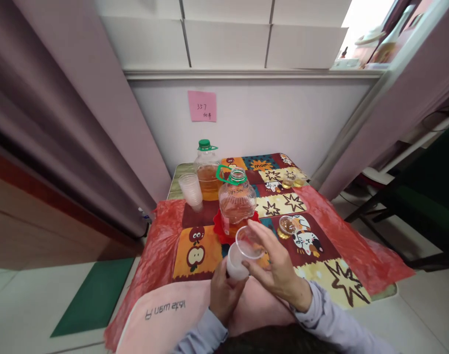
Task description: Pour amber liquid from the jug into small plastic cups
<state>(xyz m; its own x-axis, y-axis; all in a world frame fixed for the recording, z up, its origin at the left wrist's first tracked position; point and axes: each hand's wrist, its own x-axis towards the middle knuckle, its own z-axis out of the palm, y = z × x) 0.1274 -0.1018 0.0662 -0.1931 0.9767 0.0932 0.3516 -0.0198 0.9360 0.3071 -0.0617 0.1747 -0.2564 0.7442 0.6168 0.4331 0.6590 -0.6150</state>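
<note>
My left hand is wrapped round a white translucent plastic cup stack, low over the near edge of the table. Just above its mouth, my right hand grips a clear plastic cup between thumb and fingers, tilted toward the stack. Straight behind the hands stands an uncapped jug with a green handle ring and amber liquid at the bottom. It sits on a red scalloped dish, partly hidden by the jug. A small cup of amber liquid stands to the right of my right hand.
A green-capped jug of amber liquid and a leaning stack of plastic cups stand at the back left. More filled cups are at the back right. A patterned mat and red plastic sheet cover the table; a dark chair stands right.
</note>
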